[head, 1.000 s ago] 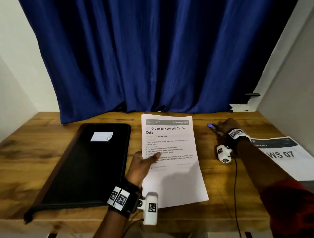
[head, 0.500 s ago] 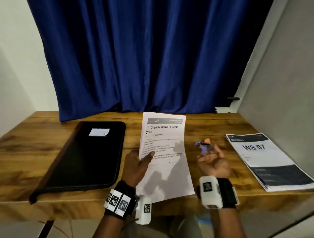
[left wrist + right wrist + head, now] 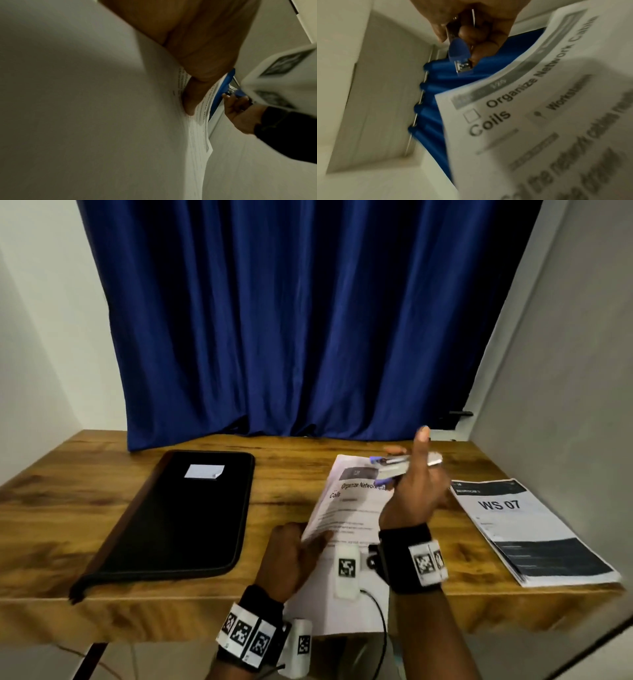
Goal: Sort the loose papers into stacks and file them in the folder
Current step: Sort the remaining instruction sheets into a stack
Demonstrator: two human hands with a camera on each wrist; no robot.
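Gripping a stapler (image 3: 406,462), right hand (image 3: 416,494) — left hand (image 3: 291,556) pinches papers (image 3: 346,508).

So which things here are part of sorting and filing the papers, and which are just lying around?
For the job: Organize Network Cable Coils papers, WS 07 stack, black folder, stapler in the right hand, left hand.
Just there: blue curtain, wooden table.

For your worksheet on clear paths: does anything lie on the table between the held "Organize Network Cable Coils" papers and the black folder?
Nothing visible: only bare table separates the papers from the closed folder.
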